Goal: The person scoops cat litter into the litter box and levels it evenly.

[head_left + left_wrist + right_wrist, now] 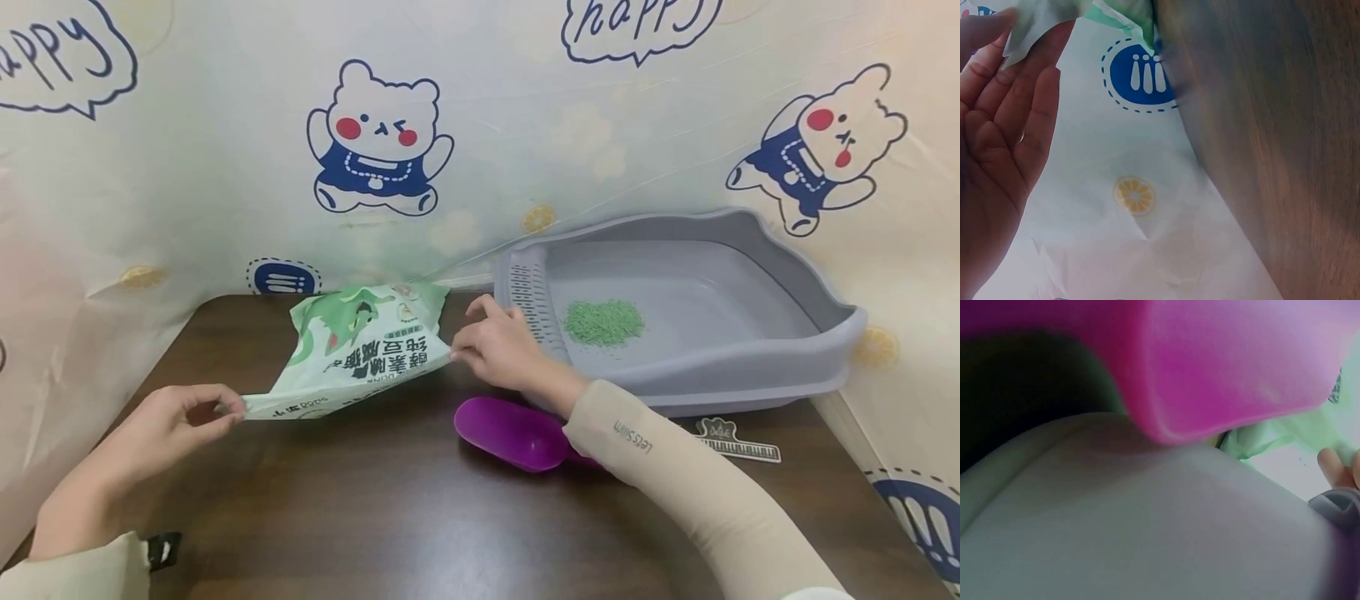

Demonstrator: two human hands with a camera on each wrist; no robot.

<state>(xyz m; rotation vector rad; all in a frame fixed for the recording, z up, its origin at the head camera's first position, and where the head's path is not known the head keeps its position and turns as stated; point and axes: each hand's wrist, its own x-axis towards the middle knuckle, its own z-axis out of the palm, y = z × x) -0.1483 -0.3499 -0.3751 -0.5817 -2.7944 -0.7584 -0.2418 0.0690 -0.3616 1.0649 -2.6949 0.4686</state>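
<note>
Left hand (161, 425) pinches one corner of the green litter bag (360, 346), thumb and fingertips pressed together on the edge. Right hand (498, 346) pinches the opposite corner. The bag is stretched between the two grips and lies on the table (360, 508). Purple scoop (513, 433) sits just under the right wrist. Grey litter tray (750, 367) is beside the right grip, a small heap of green pellets (603, 322) inside.

Green-white bag (360, 346), purple scoop (510, 433), grey tray (750, 379)
</note>
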